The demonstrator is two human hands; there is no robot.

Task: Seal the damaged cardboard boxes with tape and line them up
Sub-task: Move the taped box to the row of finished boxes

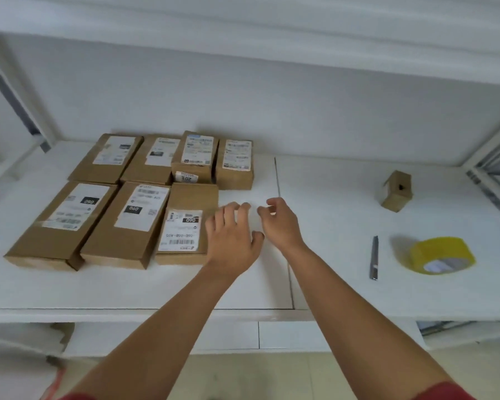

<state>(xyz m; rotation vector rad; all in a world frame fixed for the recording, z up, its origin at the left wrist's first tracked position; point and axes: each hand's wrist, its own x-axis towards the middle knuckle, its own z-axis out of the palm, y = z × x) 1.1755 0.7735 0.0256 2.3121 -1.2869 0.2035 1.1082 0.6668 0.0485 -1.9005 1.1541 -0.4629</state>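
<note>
Both hands hover over the white shelf (pixel 329 284), holding nothing: the left hand (pixel 231 238) spreads loose fingers beside the near-right box (pixel 185 223), the right hand (pixel 277 223) hangs with fingers lightly curled. Seven labelled cardboard boxes (pixel 104 215) lie at left in two rows, three near and four far, all closed. At far right sits one small box (pixel 396 192); nearer lie one knife (pixel 373 258) and one yellow tape roll (pixel 442 255). Label text is blurred.

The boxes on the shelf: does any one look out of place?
Yes. One small box stands alone at the far right, turned askew, with a dark hole in its side, apart from the seven boxes grouped in two rows at left.
</note>
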